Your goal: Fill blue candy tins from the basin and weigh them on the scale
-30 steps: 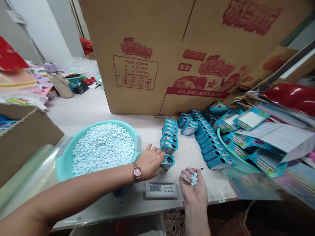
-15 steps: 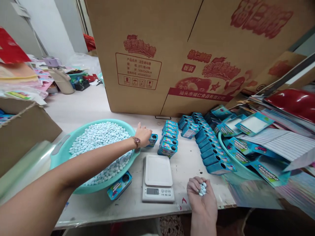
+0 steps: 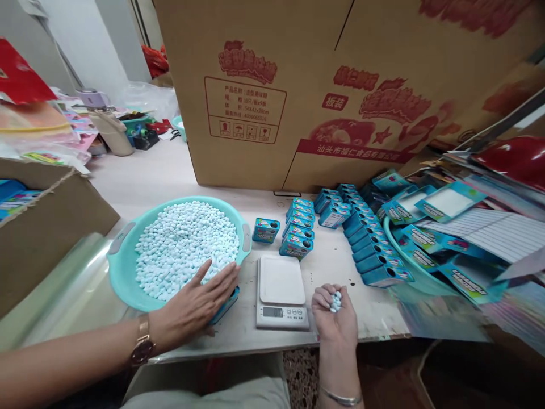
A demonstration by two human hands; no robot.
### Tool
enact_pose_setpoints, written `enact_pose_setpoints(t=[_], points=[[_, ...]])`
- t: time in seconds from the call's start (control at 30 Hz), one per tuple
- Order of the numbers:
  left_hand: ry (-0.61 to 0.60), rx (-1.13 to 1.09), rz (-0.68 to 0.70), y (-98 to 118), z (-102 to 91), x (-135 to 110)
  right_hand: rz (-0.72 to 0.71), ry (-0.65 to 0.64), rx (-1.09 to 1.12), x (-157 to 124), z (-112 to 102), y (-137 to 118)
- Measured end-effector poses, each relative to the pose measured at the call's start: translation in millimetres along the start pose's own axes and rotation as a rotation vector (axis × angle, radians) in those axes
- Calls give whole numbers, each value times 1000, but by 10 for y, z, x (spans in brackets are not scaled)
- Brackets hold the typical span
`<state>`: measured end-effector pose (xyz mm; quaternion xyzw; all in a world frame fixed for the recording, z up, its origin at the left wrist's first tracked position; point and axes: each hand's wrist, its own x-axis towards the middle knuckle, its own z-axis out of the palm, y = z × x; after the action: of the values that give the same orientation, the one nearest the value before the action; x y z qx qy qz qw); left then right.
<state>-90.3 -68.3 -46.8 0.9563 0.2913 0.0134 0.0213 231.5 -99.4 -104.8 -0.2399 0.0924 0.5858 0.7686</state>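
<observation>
My left hand [image 3: 200, 307] stretches over the front right rim of a turquoise basin [image 3: 121, 289]. Its fingers are extended, the thumb lies apart from them, and nothing shows in its grip. Under that hand a small blue box [image 3: 225, 308] is partly covered; whether the fingers touch it I cannot tell. Pale blue candies [image 3: 187, 244] fill the basin. My right hand [image 3: 336, 318] is palm up, its fingers curled round several of the same candies [image 3: 336, 301]. Between the hands lies a white kitchen scale [image 3: 281, 281] with a bare platform.
A single blue box [image 3: 266, 230] stands right of the basin, beside a short row of boxes [image 3: 297, 241]. A longer row [image 3: 372, 255] runs farther right, next to a turquoise tub [image 3: 394, 250] of packaging. A large carton [image 3: 242, 159] blocks the back; an open carton [image 3: 55, 227] stands left.
My left hand has come back from the box beside the basin to the basin's near edge, leaving that box standing. The right hand still holds its candies. The view has shifted slightly.
</observation>
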Motion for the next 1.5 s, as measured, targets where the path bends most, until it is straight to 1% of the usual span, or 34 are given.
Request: enact_pose_setpoints(t=[0.07,0.2,0.27,0.4,0.47,0.53,0.63,0.7,0.77,0.83,0.9,0.97,1.0,1.07,1.13,1.23,1.3,1.4,1.5], points=[[43,18,21,-29,51,13,5,-19,-28,-22,24,59],[104,61,51,5,10,58,-21,-27,-65,-82,-37,45],[95,53,46,58,-11,78,-44,-25,-75,-101,-97,2],[22,-4,47,159,-10,158,-84,-27,-97,-107,-206,-105],[34,-56,17,185,-36,221,-102,-35,-106,-102,-241,-161],[82,-137,-30,201,-115,310,-116,-30,-97,-93,-261,-210],[134,-249,-78,239,-312,549,-116,-13,-58,-62,-248,-250],[158,-277,-75,282,-422,795,-108,0,-24,-28,-208,-249],[176,-286,-67,329,-454,1083,-104,3,-18,15,-147,-234],[151,-286,-67,366,-395,1367,-112,4,-45,54,-75,-224],[91,-271,-66,390,-285,1601,-125,33,-64,78,-5,-230],[34,-247,-49,401,-186,1747,-133,93,-52,82,55,-253],[18,-239,-44,399,-158,1782,-132,123,-39,79,79,-268],[32,-249,-50,374,-161,1769,-125,157,-15,70,113,-296],[108,-291,-77,319,-231,1658,-114,144,-8,72,132,-314],[256,-383,-154,208,-368,1360,-114,99,-20,103,155,-311],[322,-457,-236,154,-412,1121,-108,64,-21,135,192,-294],[382,-581,-386,149,-370,800,-79,-6,1,180,299,-255],[421,-705,-492,233,-277,613,-58,-33,15,199,448,-197]])
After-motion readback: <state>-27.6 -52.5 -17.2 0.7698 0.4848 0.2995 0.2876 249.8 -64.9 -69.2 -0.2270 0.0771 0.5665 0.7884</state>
